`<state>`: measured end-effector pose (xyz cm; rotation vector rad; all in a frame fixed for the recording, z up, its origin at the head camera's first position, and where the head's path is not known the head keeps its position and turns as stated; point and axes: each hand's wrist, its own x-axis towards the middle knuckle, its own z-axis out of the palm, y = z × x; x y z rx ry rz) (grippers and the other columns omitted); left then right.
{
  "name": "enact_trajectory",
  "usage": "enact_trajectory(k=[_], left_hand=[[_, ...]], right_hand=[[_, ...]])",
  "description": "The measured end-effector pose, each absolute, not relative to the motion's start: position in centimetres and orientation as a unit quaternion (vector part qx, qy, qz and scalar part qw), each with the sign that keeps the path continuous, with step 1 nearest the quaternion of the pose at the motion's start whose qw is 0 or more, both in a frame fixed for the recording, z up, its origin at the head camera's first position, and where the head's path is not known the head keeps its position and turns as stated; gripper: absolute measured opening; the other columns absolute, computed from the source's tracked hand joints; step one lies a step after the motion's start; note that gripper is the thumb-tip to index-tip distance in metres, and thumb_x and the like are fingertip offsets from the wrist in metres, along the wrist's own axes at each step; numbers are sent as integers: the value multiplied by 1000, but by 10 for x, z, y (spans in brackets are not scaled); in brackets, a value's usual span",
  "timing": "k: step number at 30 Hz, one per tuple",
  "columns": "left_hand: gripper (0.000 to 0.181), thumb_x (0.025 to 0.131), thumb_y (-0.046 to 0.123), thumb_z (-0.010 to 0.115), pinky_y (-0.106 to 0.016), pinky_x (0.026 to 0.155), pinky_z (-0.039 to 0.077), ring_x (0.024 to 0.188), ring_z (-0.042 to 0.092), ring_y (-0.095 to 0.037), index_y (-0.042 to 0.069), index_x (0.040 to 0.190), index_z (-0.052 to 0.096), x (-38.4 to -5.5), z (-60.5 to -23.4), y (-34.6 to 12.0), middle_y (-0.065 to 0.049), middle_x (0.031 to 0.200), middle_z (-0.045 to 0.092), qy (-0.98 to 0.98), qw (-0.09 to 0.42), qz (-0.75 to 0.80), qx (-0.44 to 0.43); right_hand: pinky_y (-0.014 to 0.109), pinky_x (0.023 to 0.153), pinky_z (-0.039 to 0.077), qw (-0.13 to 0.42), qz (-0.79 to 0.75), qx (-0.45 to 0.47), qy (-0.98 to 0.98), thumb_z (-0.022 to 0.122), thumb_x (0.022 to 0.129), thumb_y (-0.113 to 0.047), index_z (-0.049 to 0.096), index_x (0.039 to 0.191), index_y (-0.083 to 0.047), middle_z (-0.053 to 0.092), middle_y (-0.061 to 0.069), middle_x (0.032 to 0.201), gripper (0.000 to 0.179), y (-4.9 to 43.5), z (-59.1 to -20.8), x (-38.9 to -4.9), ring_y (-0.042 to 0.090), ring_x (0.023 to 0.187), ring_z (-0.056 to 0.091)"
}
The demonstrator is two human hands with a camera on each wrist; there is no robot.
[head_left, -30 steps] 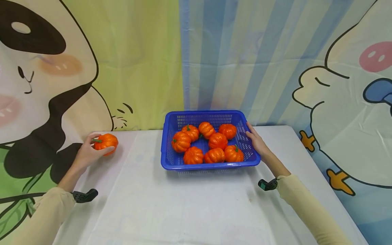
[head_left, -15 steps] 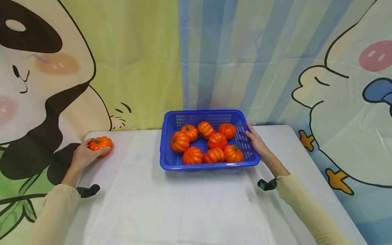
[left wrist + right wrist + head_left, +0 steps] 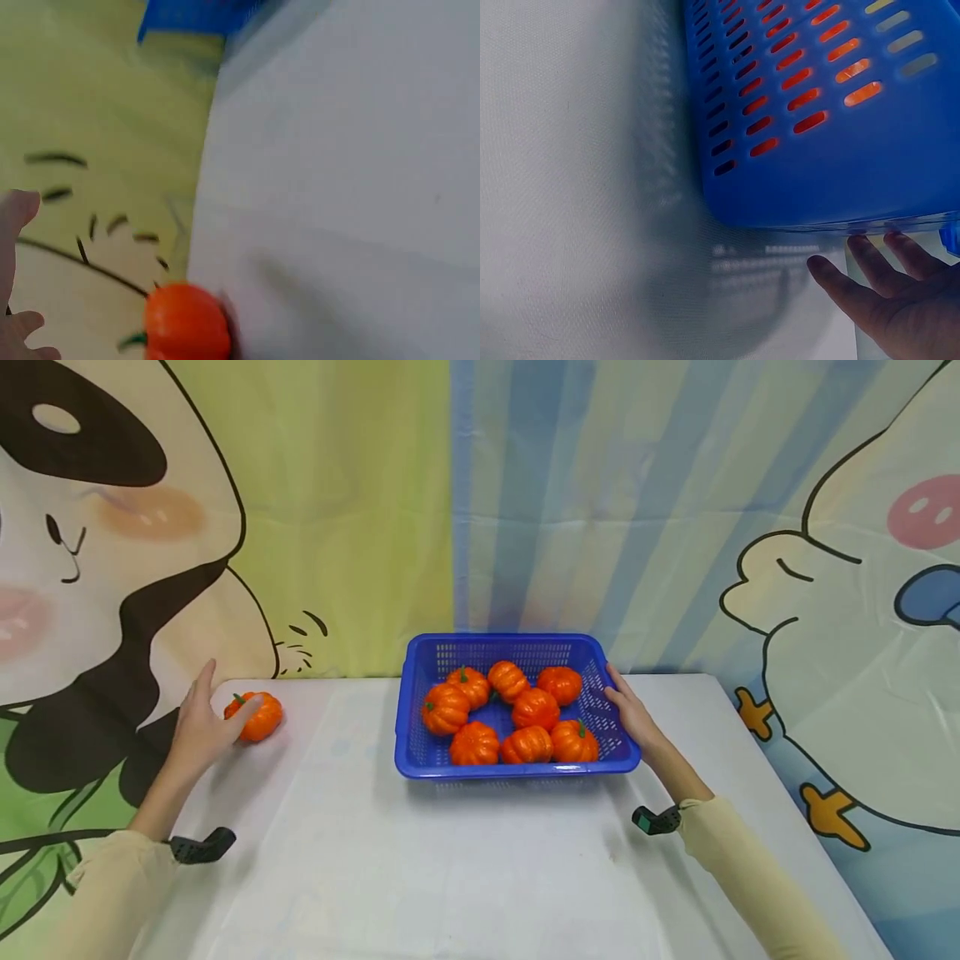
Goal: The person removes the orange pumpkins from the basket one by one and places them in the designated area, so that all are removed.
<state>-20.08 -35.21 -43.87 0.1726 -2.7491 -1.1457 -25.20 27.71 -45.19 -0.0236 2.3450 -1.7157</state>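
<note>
An orange toy pumpkin with a green stem sits on the table at the far left. My left hand is beside it, fingers spread and thumb overlapping the pumpkin in the head view. In the left wrist view the pumpkin is apart from the fingertips. A blue plastic basket in the middle holds several more orange pumpkins. At its right side is my right hand, its extended fingertips against the basket wall. The right wrist view shows those fingers nearly straight along the slotted wall.
A white-covered table extends in front of the basket and around it. Printed curtains hang directly behind the table and at both sides. Each wrist carries a small black camera mount.
My left hand has let go of the pumpkin: its fingers have opened outward and drawn back to the left. The pumpkin stays on the table. My right hand keeps its place at the basket.
</note>
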Motion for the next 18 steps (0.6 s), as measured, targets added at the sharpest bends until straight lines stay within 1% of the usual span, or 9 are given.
enact_trajectory(k=[1,3,7,8,9,11,13,15,18], left_hand=[[91,94,44,58,-77,106,14,143,13,-54,12,157,1,-193,-431,-341,-25,161,8,-917,89,-387,36],[84,95,39,59,-76,106,18,141,20,-54,14,157,8,-175,-421,-316,-24,160,16,-913,85,-399,-14],[76,95,34,60,-69,107,27,141,29,-49,18,156,18,-140,-413,-267,-20,159,26,-904,33,-418,-83],[74,95,34,61,-64,109,29,142,30,-45,20,156,20,-132,-412,-258,-17,159,27,-904,23,-417,-94],[73,95,33,61,-56,111,33,141,32,-43,21,155,22,-127,-413,-249,-16,158,30,-904,17,-414,-103],[69,95,32,61,-38,112,37,141,35,-36,21,154,26,-117,-414,-237,-12,157,34,-903,8,-412,-118],[66,97,31,59,-28,109,40,141,37,-32,22,153,27,-112,-415,-230,-9,156,37,-893,-7,-432,-130],[62,99,30,56,-27,108,42,140,39,-30,22,153,27,-109,-415,-226,-8,154,40,-877,-31,-460,-137],[57,102,30,50,-39,106,45,138,43,-30,22,153,26,-107,-414,-220,-7,152,44,-850,-73,-503,-139]], right_hand=[[60,121,8,117,-585,-9,802,26,106,-34,-1,155,-35,-7,5,165,56,278,-452,-252,41,151,5],[60,121,8,114,-584,-8,803,27,106,-34,-1,155,-35,-6,5,165,57,279,-453,-251,42,150,6],[59,121,6,111,-580,-5,807,27,106,-34,-1,156,-34,-6,5,165,57,281,-452,-251,41,151,5],[59,121,6,112,-582,-5,806,27,106,-34,-1,155,-34,-6,5,165,56,281,-452,-251,40,151,5],[59,121,6,112,-583,-6,805,26,106,-34,-1,155,-34,-7,5,165,56,281,-451,-251,40,151,5],[59,121,6,113,-587,-6,802,26,106,-34,-1,155,-34,-6,5,165,56,280,-451,-251,40,151,6],[59,121,7,113,-589,-6,800,26,106,-33,-1,155,-34,-6,5,165,56,279,-451,-252,40,151,6],[59,121,7,114,-590,-6,799,27,106,-33,-1,155,-35,-6,5,165,56,278,-452,-252,41,150,7],[59,121,8,114,-593,-7,797,27,106,-33,0,156,-34,-6,6,165,57,277,-453,-252,41,150,7]])
